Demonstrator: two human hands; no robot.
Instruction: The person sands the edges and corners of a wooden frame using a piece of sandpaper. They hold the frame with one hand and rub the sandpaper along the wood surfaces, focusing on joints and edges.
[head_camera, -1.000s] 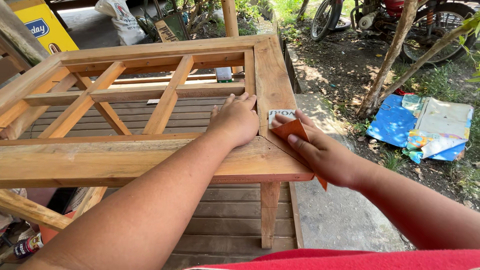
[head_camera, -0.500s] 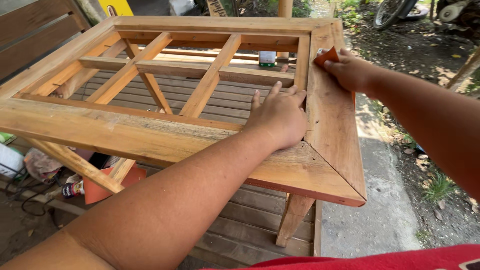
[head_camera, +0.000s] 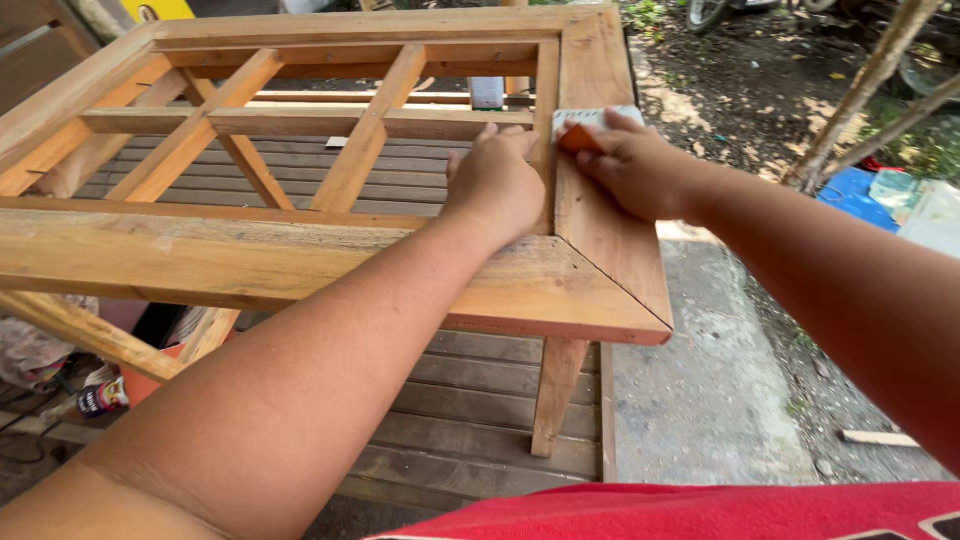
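A wooden window frame (head_camera: 300, 260) with crossbars lies flat in front of me. My left hand (head_camera: 497, 180) rests palm down on its right side rail, fingers over the inner edge. My right hand (head_camera: 635, 165) presses a folded orange piece of sandpaper (head_camera: 578, 136) with a pale backing onto the same rail, just right of the left hand. The two hands almost touch.
Under the frame runs a slatted wooden bench (head_camera: 480, 400) with a leg (head_camera: 553, 390). To the right lie concrete paving (head_camera: 700, 400) and bare soil with thin tree trunks (head_camera: 860, 90). Blue plastic sheets (head_camera: 850, 195) lie far right. Clutter sits low at the left (head_camera: 100, 395).
My right hand has slid the sandpaper back along the right rail from the far corner to beside my left hand. The left hand stays planted on the frame.
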